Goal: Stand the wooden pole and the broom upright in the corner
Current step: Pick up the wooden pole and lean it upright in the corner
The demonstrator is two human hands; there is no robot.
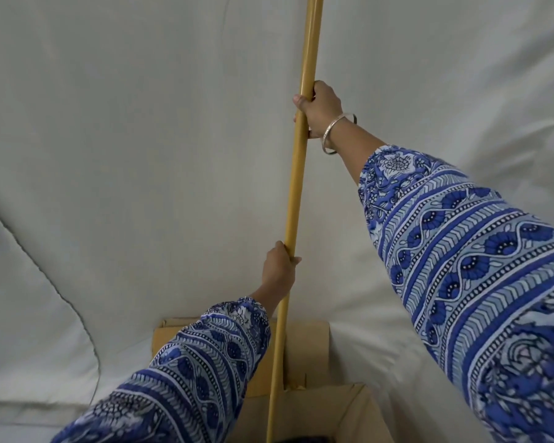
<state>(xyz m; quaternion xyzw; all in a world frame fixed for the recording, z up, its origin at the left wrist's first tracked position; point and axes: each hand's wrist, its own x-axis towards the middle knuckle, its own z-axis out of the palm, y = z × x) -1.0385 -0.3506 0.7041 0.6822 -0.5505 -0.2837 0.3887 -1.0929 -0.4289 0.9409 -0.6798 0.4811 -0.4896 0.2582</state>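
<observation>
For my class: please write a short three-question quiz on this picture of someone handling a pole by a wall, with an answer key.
1. True or false: both hands grip the wooden pole.
2. Which hand is higher on the pole? A) left hand B) right hand
3. What is worn on the right wrist?

Key:
1. True.
2. B.
3. A metal bangle.
</observation>
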